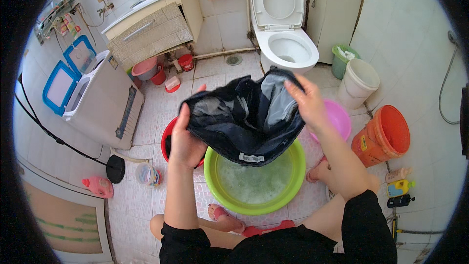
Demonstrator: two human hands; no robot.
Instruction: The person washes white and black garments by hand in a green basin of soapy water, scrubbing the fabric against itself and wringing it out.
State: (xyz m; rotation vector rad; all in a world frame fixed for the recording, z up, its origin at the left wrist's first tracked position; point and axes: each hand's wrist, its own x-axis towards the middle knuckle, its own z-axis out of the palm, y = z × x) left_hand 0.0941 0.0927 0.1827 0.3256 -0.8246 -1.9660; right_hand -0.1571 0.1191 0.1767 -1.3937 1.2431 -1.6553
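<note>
A pair of dark blue trousers (pixel 227 134) hangs stretched between my hands, waistband spread and pale grey pocket linings showing inside. A small white label sits at the near edge of the waistband. My left hand (pixel 186 139) grips the left edge, thumb upward. At the opposite edge, my right hand (pixel 309 101) is closed on the cloth, fingers over the rim. Below the trousers stands a lime green basin (pixel 211 186) with cloudy, foamy water (pixel 259 181). A red basin (pixel 166 139) holding something dark is partly hidden behind my left hand.
On the right are a pink basin (pixel 338 120), an orange bucket (pixel 371 142), a white bucket (pixel 359 83) and several bottles (pixel 400 187). A washing machine (pixel 102 102) with raised lids stands left, near a pink detergent bottle (pixel 100 187). Ahead are a toilet (pixel 288 51) and a vanity cabinet (pixel 151 32).
</note>
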